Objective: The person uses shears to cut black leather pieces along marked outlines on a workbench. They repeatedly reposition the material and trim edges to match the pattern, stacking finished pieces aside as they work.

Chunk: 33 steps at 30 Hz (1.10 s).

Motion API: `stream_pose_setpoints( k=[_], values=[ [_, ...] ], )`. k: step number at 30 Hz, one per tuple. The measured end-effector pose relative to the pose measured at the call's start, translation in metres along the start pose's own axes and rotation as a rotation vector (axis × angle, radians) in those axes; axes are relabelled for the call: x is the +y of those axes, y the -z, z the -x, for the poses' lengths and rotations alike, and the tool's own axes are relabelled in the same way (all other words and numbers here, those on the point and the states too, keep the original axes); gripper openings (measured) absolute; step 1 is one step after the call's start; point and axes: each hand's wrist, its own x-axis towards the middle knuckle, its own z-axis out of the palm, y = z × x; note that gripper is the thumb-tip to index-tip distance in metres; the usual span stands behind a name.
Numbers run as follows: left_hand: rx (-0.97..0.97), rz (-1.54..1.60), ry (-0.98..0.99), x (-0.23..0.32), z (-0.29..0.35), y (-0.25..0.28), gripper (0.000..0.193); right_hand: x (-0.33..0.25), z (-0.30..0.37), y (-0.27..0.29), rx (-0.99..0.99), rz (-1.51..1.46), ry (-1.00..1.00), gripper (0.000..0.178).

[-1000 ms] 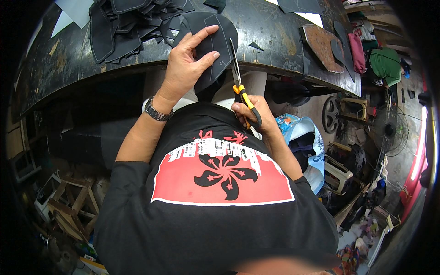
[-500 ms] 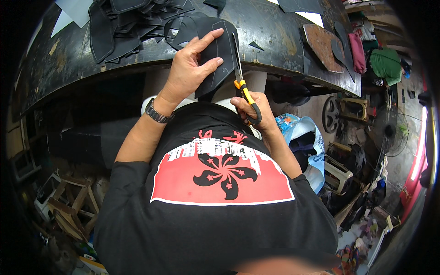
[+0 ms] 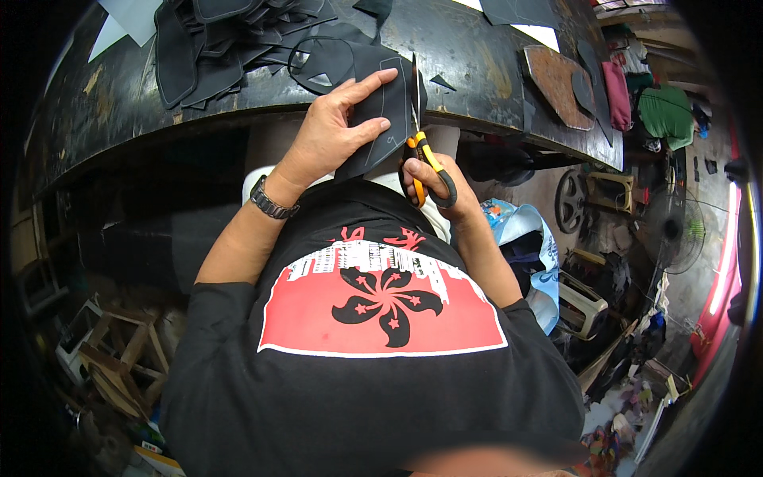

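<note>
My left hand (image 3: 338,123) grips a black sheet (image 3: 387,107) of leather-like material, with thumb and forefinger spread on its top face. Thin pale lines trace a long shape on that sheet, and its near end overhangs the table edge towards my lap. In my right hand (image 3: 441,187) is a pair of scissors (image 3: 419,141) with yellow and black handles. Their handles stand apart, and the blades point away from me along the sheet's right side. Part of the lower blade is hard to make out against the black material.
Stacked black cut pieces (image 3: 218,52) cover the dark worktable (image 3: 469,75) at the left. A small black scrap (image 3: 443,82) lies right of the scissors. Farther right is a brown board (image 3: 556,87). A blue-and-white bag (image 3: 540,258) and a fan (image 3: 683,230) stand to my right.
The scissor handles have spread apart. The sheet's far end has shifted, showing more of the black pieces and a ring-like strip behind it. My left hand has moved slightly nearer.
</note>
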Motion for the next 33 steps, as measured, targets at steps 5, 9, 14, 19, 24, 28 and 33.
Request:
stream_pose_setpoints(
  k=[5, 9, 14, 19, 24, 28, 33],
  values=[
    [0.003, -0.076, -0.021, -0.003, 0.001, 0.004, 0.060, 0.006, 0.008, -0.006, 0.080, -0.026, -0.075, 0.038],
    [-0.009, -0.025, -0.033, -0.005, 0.000, 0.002, 0.059, 0.006, 0.013, -0.009, 0.139, 0.012, -0.107, 0.038],
    [-0.044, -0.031, -0.045, -0.002, -0.001, 0.001, 0.058, -0.001, 0.007, -0.006, 0.101, 0.026, -0.079, 0.037],
    [-0.036, 0.028, -0.048, -0.001, 0.003, -0.003, 0.058, -0.007, 0.003, -0.001, 0.069, 0.080, 0.014, 0.038],
    [-0.038, 0.015, -0.033, -0.004, 0.005, -0.001, 0.057, 0.000, 0.008, -0.006, 0.107, 0.019, -0.039, 0.034],
    [-0.022, 0.027, -0.009, -0.007, 0.003, -0.003, 0.052, 0.005, 0.011, -0.007, 0.149, 0.025, -0.059, 0.037],
    [-0.016, 0.079, 0.034, -0.001, -0.002, 0.011, 0.039, 0.002, 0.015, 0.010, -0.001, -0.008, -0.103, 0.033]
  ],
)
